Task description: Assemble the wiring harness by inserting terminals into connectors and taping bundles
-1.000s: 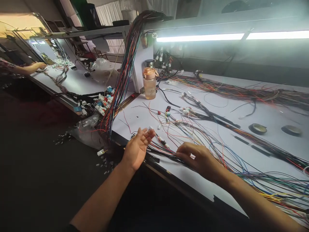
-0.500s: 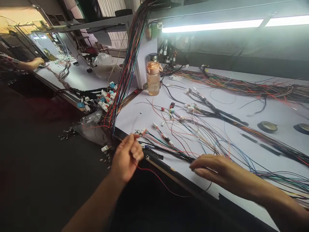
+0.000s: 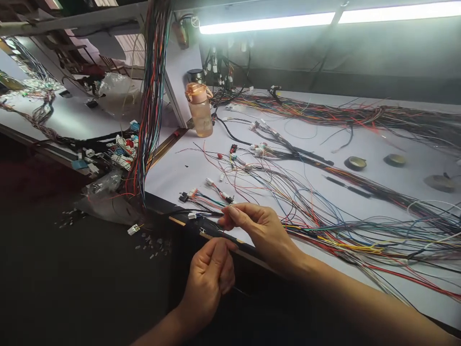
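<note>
My left hand (image 3: 209, 276) is closed in a pinch just off the front edge of the bench. A thin wire trails faintly below it; half a second ago a red wire hung from this hand. My right hand (image 3: 266, 233) is close above and to the right, thumb and fingers pressed together; what lies between them is too small to make out. Behind the fingers lie a white connector (image 3: 192, 216) on dark wires and a black connector (image 3: 184, 197). A wire bundle (image 3: 298, 229) runs along the bench behind my right hand.
An upright bundle of wires (image 3: 153, 91) hangs at the left, beside a drink bottle (image 3: 200, 113). Tape rolls (image 3: 356, 163) and more harnesses (image 3: 306, 156) lie on the white bench (image 3: 169, 170). A plastic bag (image 3: 108, 202) and a loose white connector (image 3: 133, 229) are at lower left.
My right hand has come left and closed into a pinch by my left hand. The left hand has shifted right and lower in view. The view has turned right.
</note>
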A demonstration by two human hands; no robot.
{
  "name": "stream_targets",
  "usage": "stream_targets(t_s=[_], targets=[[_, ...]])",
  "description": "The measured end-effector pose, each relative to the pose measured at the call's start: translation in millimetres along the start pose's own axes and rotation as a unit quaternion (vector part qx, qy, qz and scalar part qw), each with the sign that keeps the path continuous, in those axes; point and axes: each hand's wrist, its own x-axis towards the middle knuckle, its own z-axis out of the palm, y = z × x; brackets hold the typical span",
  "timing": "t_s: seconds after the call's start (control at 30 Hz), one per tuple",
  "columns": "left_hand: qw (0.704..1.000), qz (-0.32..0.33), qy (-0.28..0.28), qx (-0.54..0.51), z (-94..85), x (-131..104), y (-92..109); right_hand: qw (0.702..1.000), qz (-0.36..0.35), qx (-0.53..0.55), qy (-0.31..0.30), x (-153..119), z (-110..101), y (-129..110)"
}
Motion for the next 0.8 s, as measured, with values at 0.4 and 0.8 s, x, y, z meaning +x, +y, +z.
stream_targets(t_s=[0.4,0.8], targets=[[0.975,0.184,0.066,0.109,-17.4,18,26,0.993,0.029,-0.061,-0.098,-12,-4,-4],[0.98,0.162,0.056,0.099,-18.2,26,33,0.979,0.08,-0.026,-0.184,-9,-8,8]])
